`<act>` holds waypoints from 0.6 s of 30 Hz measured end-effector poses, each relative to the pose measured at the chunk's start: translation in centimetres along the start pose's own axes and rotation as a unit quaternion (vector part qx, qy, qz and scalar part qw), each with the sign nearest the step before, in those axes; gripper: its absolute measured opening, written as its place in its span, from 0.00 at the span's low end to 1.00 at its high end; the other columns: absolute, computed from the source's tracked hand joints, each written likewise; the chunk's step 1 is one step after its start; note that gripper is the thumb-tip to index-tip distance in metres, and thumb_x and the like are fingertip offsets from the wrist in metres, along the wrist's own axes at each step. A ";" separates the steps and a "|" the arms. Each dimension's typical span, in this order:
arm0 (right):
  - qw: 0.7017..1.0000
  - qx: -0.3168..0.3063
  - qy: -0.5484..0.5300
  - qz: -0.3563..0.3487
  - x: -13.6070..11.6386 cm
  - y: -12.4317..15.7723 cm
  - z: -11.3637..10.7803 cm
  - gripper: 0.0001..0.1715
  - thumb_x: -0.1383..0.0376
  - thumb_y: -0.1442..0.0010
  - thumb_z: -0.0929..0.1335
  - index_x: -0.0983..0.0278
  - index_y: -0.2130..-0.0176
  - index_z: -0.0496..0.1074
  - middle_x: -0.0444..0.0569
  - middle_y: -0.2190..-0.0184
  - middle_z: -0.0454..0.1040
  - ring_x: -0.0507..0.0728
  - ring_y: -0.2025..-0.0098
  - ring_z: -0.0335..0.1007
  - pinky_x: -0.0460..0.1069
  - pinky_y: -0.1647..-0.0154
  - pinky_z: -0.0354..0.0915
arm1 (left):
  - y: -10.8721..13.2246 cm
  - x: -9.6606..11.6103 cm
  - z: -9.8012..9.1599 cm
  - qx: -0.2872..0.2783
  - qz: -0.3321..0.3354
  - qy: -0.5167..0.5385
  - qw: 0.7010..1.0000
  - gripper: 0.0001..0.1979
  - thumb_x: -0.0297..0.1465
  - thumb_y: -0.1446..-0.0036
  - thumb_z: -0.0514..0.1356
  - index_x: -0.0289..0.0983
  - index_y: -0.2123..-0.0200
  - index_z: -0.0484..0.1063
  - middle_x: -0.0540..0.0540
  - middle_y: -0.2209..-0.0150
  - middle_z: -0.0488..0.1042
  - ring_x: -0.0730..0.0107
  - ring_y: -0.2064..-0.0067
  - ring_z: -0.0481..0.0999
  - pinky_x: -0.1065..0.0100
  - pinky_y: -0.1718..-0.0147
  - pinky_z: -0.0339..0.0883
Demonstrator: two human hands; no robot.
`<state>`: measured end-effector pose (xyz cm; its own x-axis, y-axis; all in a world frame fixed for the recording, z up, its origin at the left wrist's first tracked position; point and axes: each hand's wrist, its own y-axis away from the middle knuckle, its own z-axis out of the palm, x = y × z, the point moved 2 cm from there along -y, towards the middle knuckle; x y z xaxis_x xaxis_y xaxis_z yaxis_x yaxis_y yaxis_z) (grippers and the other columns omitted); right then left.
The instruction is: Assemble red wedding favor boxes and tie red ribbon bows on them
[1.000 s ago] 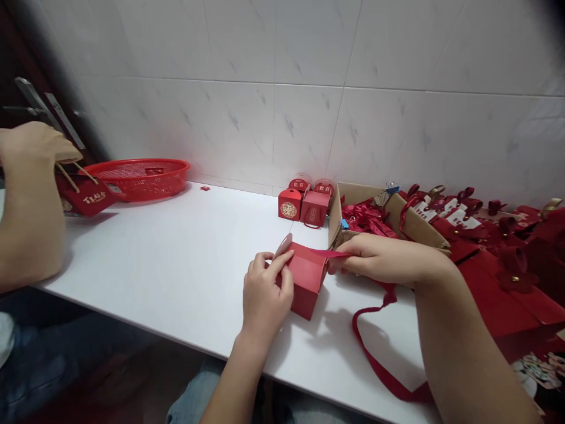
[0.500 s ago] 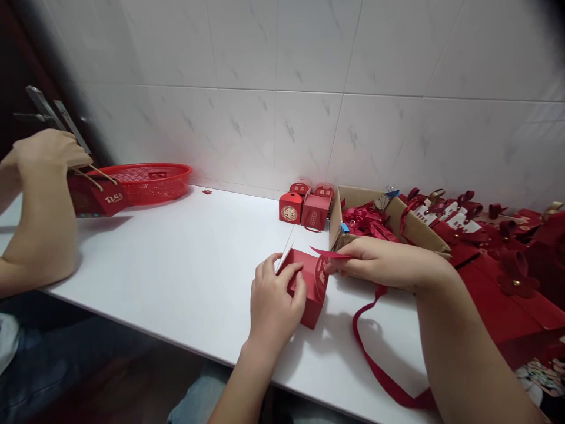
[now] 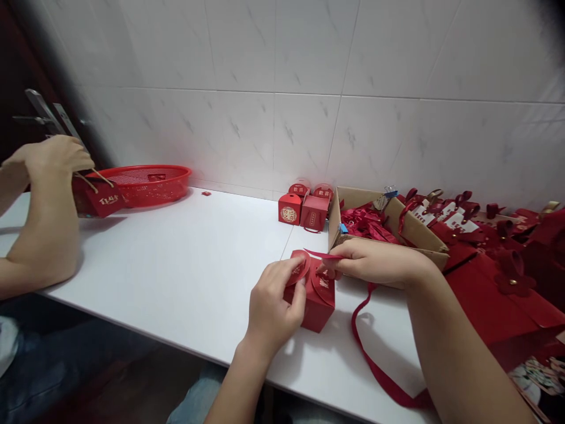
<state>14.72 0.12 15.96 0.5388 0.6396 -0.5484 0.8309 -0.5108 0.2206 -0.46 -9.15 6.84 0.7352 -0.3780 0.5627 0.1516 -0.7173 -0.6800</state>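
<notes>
A small red box [image 3: 318, 312] stands on the white table in front of me, its rounded top flaps folded inward toward each other. My left hand [image 3: 279, 297] grips the left flap between thumb and fingers. On the other side, my right hand [image 3: 364, 262] is closed on a dark red ribbon [image 3: 375, 359], whose pointed end sticks out to the left over the box. The fingertips of that hand also touch the right flap. The rest of the ribbon curls down across the table toward its front edge.
Behind are several small red boxes [image 3: 290, 209] and a cardboard box [image 3: 395, 247] of red ribbons. Red gift bags [image 3: 498, 300] crowd the right. At the left, another person's hands [image 3: 57, 156] hold a red bag [image 3: 103, 197] beside a red basket [image 3: 163, 191].
The left flap, upright before, has been folded in over the box opening, and the right flap leans further inward. My left hand has moved from the box's inside to the flap.
</notes>
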 end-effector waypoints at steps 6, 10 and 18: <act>0.998 0.067 -0.019 -0.011 -0.4 0.5 -0.5 0.16 0.60 0.40 0.59 0.64 0.77 0.62 0.43 0.79 0.62 0.50 0.76 0.54 0.47 0.75 0.53 | -0.4 0.0 -0.5 -0.030 -0.011 -0.030 0.999 0.08 0.31 0.45 0.57 0.40 0.62 0.74 0.45 0.60 0.75 0.60 0.55 0.71 0.58 0.56 0.68; 0.994 0.108 0.024 0.003 -1.0 1.2 -0.4 0.16 0.62 0.40 0.58 0.64 0.78 0.59 0.42 0.80 0.61 0.50 0.77 0.54 0.47 0.75 0.53 | -0.3 0.5 -1.2 -0.003 -0.020 0.061 0.998 0.11 0.31 0.40 0.52 0.39 0.58 0.72 0.45 0.56 0.73 0.63 0.51 0.69 0.59 0.51 0.64; 0.994 0.030 0.099 -0.048 -2.6 1.9 1.5 0.09 0.68 0.43 0.61 0.65 0.74 0.66 0.46 0.77 0.67 0.50 0.77 0.57 0.46 0.75 0.53 | -0.2 2.2 -2.3 0.002 -0.117 0.279 0.953 0.14 0.36 0.38 0.51 0.37 0.73 0.70 0.44 0.56 0.72 0.62 0.48 0.70 0.61 0.47 0.60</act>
<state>14.70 -3.40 16.63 0.4799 0.7836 -0.3945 0.8727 -0.4725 0.1231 -0.36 -11.18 9.29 0.2151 -0.4603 0.8613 0.2713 -0.8190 -0.5055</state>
